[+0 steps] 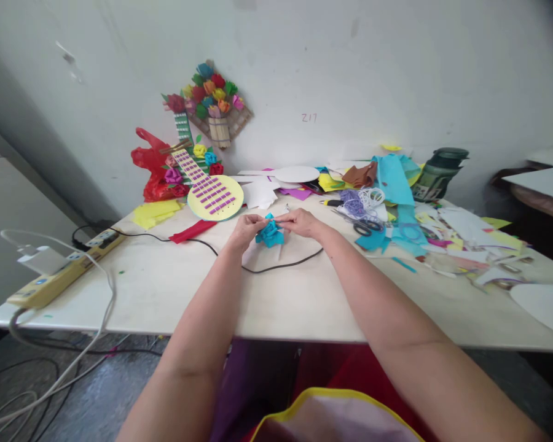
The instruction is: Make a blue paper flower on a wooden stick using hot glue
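A blue paper flower (270,233) is held just above the middle of the table, between my two hands. My left hand (247,231) pinches it from the left with closed fingers. From the other side, my right hand (303,222) grips its upper right petals between thumb and fingertips. A black cable (276,269) runs over the table beneath the flower. Some of the fingertips are hidden behind the paper.
A power strip (69,270) with a white charger lies at the left edge. A round yellow paper craft (215,197) leans farther back. Scissors (367,227), white cord (371,197), paper scraps (461,236) and a dark green bottle (440,175) crowd the right side.
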`<control>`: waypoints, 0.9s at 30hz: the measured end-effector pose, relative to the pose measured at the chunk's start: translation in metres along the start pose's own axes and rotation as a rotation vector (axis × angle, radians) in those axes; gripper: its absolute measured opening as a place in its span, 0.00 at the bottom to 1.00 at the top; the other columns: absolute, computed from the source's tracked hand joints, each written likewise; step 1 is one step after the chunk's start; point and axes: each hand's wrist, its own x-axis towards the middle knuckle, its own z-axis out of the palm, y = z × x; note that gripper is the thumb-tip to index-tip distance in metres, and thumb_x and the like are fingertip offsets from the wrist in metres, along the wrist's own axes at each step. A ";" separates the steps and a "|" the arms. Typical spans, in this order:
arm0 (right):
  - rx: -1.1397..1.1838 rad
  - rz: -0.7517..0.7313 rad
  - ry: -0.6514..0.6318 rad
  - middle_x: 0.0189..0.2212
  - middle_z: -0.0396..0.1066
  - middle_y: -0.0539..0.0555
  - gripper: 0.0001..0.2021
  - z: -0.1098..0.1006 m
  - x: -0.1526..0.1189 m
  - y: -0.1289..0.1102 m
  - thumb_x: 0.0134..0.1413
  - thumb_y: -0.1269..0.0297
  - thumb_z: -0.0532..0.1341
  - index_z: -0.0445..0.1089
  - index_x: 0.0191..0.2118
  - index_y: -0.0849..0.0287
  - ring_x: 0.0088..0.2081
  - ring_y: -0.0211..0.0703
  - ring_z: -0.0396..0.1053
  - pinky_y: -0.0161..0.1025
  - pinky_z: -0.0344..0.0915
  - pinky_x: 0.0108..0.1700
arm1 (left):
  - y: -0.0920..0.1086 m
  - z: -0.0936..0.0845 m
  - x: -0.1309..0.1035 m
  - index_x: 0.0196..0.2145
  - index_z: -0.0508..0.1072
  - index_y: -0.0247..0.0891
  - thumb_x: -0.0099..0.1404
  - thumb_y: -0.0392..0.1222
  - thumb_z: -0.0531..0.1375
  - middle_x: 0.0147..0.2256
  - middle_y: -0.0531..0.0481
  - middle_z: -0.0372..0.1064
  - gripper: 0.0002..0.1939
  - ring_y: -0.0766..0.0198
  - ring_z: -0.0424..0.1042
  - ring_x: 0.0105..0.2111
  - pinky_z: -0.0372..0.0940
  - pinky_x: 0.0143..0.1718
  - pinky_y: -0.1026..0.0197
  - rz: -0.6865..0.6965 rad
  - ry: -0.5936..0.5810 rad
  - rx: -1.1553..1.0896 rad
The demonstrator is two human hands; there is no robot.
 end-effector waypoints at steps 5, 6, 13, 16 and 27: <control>0.082 0.011 0.070 0.40 0.79 0.48 0.14 0.003 0.002 -0.001 0.52 0.64 0.62 0.77 0.46 0.48 0.40 0.44 0.75 0.39 0.68 0.47 | -0.002 0.002 -0.001 0.19 0.70 0.34 0.44 0.48 0.69 0.17 0.53 0.63 0.16 0.70 0.60 0.17 0.53 0.19 0.65 -0.074 0.009 -0.127; 0.096 0.008 0.084 0.40 0.79 0.49 0.14 0.003 0.002 -0.001 0.52 0.65 0.62 0.77 0.45 0.49 0.41 0.44 0.75 0.40 0.68 0.47 | -0.002 0.003 -0.001 0.19 0.70 0.34 0.44 0.48 0.69 0.17 0.53 0.63 0.15 0.70 0.60 0.17 0.53 0.19 0.65 -0.097 0.019 -0.170; 0.136 0.018 0.116 0.37 0.79 0.48 0.14 0.004 0.005 0.004 0.51 0.67 0.62 0.78 0.44 0.50 0.41 0.45 0.75 0.41 0.70 0.47 | 0.003 0.002 -0.003 0.26 0.75 0.33 0.40 0.44 0.70 0.22 0.50 0.70 0.16 0.67 0.67 0.20 0.58 0.20 0.65 -0.172 -0.061 -0.260; 0.136 0.026 0.123 0.35 0.79 0.48 0.14 0.006 0.006 0.007 0.51 0.68 0.62 0.78 0.44 0.51 0.40 0.45 0.75 0.41 0.70 0.46 | 0.004 0.003 -0.004 0.28 0.76 0.33 0.37 0.41 0.72 0.24 0.49 0.72 0.18 0.66 0.69 0.21 0.60 0.22 0.65 -0.151 -0.080 -0.244; 0.170 0.018 0.102 0.32 0.79 0.51 0.15 0.010 0.009 0.015 0.51 0.65 0.62 0.78 0.45 0.54 0.31 0.41 0.74 0.39 0.69 0.41 | 0.004 0.006 -0.003 0.26 0.76 0.33 0.38 0.39 0.71 0.23 0.49 0.72 0.15 0.67 0.68 0.21 0.59 0.21 0.65 -0.144 -0.063 -0.231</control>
